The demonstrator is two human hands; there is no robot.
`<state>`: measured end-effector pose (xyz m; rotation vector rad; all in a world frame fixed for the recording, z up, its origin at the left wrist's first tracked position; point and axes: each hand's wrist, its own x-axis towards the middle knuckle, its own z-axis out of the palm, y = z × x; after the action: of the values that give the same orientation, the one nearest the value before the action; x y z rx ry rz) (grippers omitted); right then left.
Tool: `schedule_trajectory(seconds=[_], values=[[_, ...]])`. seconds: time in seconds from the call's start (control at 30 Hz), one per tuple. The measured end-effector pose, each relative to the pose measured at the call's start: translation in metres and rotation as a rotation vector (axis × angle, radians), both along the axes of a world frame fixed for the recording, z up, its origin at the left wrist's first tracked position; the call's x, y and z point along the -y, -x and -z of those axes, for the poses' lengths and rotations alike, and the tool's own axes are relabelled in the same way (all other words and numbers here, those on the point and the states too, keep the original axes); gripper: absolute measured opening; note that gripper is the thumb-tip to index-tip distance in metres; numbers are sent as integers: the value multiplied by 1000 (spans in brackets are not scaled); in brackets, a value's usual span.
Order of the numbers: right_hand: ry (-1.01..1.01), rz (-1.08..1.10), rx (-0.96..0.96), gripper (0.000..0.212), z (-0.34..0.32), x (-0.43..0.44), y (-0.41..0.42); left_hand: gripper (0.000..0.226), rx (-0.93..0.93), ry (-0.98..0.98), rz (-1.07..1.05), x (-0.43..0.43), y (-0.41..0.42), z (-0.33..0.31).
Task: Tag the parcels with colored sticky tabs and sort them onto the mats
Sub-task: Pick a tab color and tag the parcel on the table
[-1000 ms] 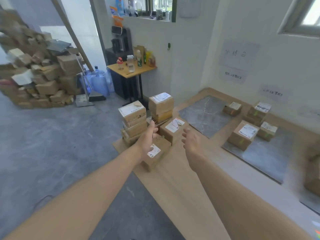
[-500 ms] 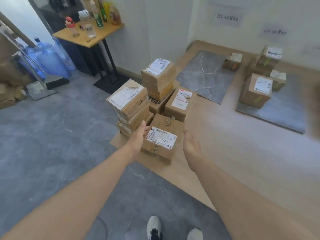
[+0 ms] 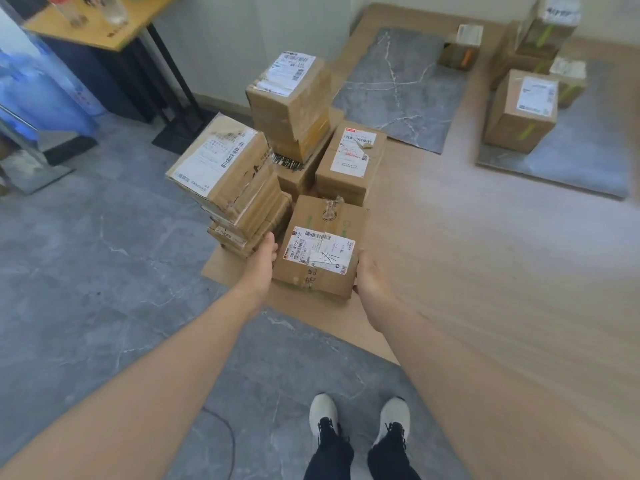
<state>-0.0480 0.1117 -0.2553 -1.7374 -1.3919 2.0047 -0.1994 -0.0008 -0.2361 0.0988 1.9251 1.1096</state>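
A flat cardboard parcel (image 3: 320, 249) with a white shipping label lies at the near corner of the low wooden platform (image 3: 467, 265). My left hand (image 3: 261, 263) presses on its left side and my right hand (image 3: 369, 278) on its right side, gripping it between them. Behind it stand more unsorted parcels: a leaning stack (image 3: 230, 181) on the left, a tall stack (image 3: 291, 102) at the back, and a single box (image 3: 351, 166). Two grey marble-look mats lie further back: the nearer mat (image 3: 398, 95) holds one small parcel (image 3: 459, 46), the right mat (image 3: 581, 154) holds several parcels (image 3: 523, 110).
A wooden side table (image 3: 104, 26) with bottles stands at the back left, its black base (image 3: 183, 129) on the grey floor. Blue water jugs (image 3: 41, 84) sit at the far left. My two white shoes (image 3: 358, 417) stand on the floor just before the platform's edge.
The view has tilted down and closer to the pile. Both hands have closed in on the sides of the near parcel; my right hand, apart from it before, now touches it.
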Motion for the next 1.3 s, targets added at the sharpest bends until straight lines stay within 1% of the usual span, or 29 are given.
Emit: schedule_trajectory(seconds=[0.13, 0.3, 0.43, 0.53, 0.73, 0.87, 0.93, 1.03, 1.17, 1.3], values=[[20, 53, 8, 41, -11, -3, -10, 77, 31, 26, 21, -9, -10, -9], [-2, 126, 14, 37, -29, -19, -38, 62, 30, -1, 49, -20, -30, -27], [-98, 201, 22, 38, -50, -32, -66, 68, 17, -36, 115, -37, -50, -46], [-128, 262, 23, 38, -63, -43, -91, 68, -4, -74, 186, -55, -69, -59], [-184, 376, 45, 41, -90, -71, -152, 65, 12, -147, 289, -101, -123, -81], [-220, 421, 34, 37, -101, -95, -200, 66, 38, -188, 346, -134, -165, -92], [-238, 425, 38, 38, -105, -106, -223, 65, 47, -196, 357, -153, -188, -93], [-255, 442, 54, 46, -100, -124, -258, 64, 48, -188, 377, -178, -224, -90], [-232, 438, 51, 51, -90, -151, -305, 62, 56, -154, 389, -205, -274, -78], [-181, 445, 7, 42, -76, -176, -345, 56, 68, -134, 371, -225, -316, -60]])
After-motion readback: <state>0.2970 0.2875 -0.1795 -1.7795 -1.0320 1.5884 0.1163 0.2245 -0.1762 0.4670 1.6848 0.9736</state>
